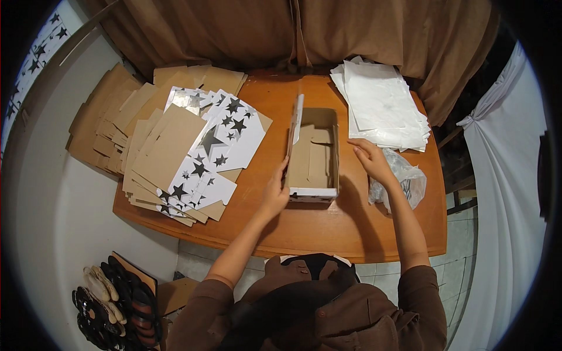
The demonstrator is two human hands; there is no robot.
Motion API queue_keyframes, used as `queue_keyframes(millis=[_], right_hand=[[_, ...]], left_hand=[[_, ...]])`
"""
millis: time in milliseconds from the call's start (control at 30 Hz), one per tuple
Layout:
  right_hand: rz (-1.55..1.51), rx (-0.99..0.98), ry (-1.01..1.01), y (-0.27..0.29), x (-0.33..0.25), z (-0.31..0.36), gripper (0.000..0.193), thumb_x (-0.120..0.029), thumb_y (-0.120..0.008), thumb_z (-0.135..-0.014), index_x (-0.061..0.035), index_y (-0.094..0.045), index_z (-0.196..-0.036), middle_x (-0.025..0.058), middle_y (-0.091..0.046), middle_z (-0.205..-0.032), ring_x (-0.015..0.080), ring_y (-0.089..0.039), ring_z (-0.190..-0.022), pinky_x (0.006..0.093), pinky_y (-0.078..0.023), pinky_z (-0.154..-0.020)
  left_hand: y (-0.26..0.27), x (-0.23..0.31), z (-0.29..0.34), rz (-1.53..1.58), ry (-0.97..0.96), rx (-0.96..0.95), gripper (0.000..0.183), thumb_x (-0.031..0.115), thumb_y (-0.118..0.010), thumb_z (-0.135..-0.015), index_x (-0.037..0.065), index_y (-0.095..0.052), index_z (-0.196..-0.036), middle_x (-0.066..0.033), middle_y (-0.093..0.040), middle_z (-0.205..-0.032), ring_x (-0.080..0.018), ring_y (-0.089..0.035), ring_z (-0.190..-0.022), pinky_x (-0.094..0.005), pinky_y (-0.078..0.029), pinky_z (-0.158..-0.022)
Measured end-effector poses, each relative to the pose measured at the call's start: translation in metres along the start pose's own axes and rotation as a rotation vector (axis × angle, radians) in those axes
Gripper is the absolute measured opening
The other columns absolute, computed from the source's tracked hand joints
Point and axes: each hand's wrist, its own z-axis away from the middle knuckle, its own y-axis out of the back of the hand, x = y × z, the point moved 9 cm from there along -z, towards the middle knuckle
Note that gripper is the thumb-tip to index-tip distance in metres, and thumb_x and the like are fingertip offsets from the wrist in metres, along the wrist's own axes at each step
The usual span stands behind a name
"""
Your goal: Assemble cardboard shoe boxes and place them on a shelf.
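An open cardboard box point(311, 158) stands in the middle of the wooden table, plain brown inside, with a white printed outer face at its near end. Its lid flap point(297, 119) rises upright along the left side. My left hand point(276, 192) grips the lower left edge of the box, by the base of that flap. Just off the right side, my right hand point(373, 161) is raised with fingers and thumb apart, holding nothing. Inside, brown folded panels cover the bottom.
Flat star-printed cardboard blanks point(199, 158) are piled at the left, with plain brown cardboard point(105, 120) behind. White sheets point(380, 99) lie at the back right, near a clear plastic bag point(404, 181). Brown curtains point(234, 35) hang behind the table point(310, 228). Shoes point(117, 301) hang at lower left.
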Motion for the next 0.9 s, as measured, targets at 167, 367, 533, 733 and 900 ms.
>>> queue_keyframes(millis=[167, 367, 533, 733, 900], right_hand=[[0.050, 0.002, 0.015, 0.004, 0.004, -0.004, 0.025, -0.008, -0.050, -0.087, -0.0019, -0.061, -0.108, 0.0124, -0.061, -0.111, 0.0286, -0.057, -0.105, 0.0352, -0.044, -0.091], [0.239, -0.075, 0.090, -0.013, 0.014, 0.003, 0.024, -0.008, -0.054, -0.083, -0.0049, -0.063, -0.106, 0.0120, -0.064, -0.102, 0.0297, -0.060, -0.095, 0.0375, -0.048, -0.084], [0.263, -0.402, 0.015, -0.053, 0.019, 0.020, 0.023, -0.011, -0.056, -0.082, -0.0070, -0.065, -0.102, 0.0120, -0.066, -0.095, 0.0299, -0.063, -0.085, 0.0392, -0.050, -0.075], [0.331, -0.629, -0.050, -0.080, 0.027, 0.038, 0.019, -0.011, -0.060, -0.081, -0.0048, -0.067, -0.097, 0.0134, -0.066, -0.097, 0.0299, -0.063, -0.089, 0.0387, -0.050, -0.076], [0.463, -0.658, 0.015, -0.089, 0.032, 0.038, 0.019, -0.013, -0.059, -0.079, -0.0038, -0.067, -0.094, 0.0134, -0.066, -0.095, 0.0311, -0.062, -0.089, 0.0404, -0.050, -0.078]], left_hand=[[0.039, -0.097, 0.001, 0.376, 0.446, 0.043, 0.036, -0.002, -0.051, -0.074, -0.001, -0.053, -0.110, -0.0092, -0.061, -0.099, -0.0166, -0.058, -0.084, -0.0280, -0.046, -0.075], [0.046, -0.098, -0.046, 0.453, 0.546, -0.033, 0.036, -0.002, -0.053, -0.073, 0.001, -0.053, -0.109, -0.0061, -0.061, -0.089, -0.0114, -0.054, -0.067, -0.0230, -0.042, -0.057], [0.062, -0.067, -0.096, 0.264, 0.191, 0.171, 0.059, 0.003, -0.059, -0.076, -0.002, -0.035, -0.130, -0.0138, -0.055, -0.107, -0.0184, -0.057, -0.082, -0.0293, -0.048, -0.070], [0.059, -0.060, -0.101, -0.521, 0.165, 0.297, 0.081, 0.009, -0.068, -0.076, -0.001, -0.018, -0.139, -0.0249, -0.041, -0.123, -0.0387, -0.043, -0.115, -0.0425, -0.037, -0.099], [0.018, 0.032, -0.063, -0.883, -0.450, 0.167, 0.039, 0.004, -0.061, -0.075, 0.006, -0.055, -0.113, -0.0153, -0.049, -0.114, -0.0328, -0.050, -0.107, -0.0422, -0.042, -0.089]])
